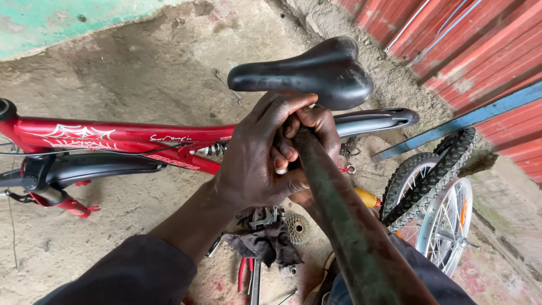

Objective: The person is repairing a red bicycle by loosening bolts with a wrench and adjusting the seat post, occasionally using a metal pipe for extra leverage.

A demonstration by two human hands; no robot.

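In the head view, the left hand point(257, 155) was wrapped around the top end of a dark, grimy tube point(344, 226), fingers curled tight over it just below the black saddle point(316, 70). The right hand point(319, 133) sat behind the tube, its fingers bent around the same end and touching the left hand's fingertips; what else it gripped could not be told. The tube ran down toward the bottom edge of the concrete floor point(141, 73), over the person's lap. The saddle stood above a red bicycle frame point(113, 138) lying across the floor from the left edge. On the floor below the hands lay a dark rag point(262, 245), a sprocket cluster point(297, 227) and red-handled pliers point(244, 274). A wheel with knobby tyre point(435, 197) stood near the right edge, by a red corrugated wall point(480, 51).
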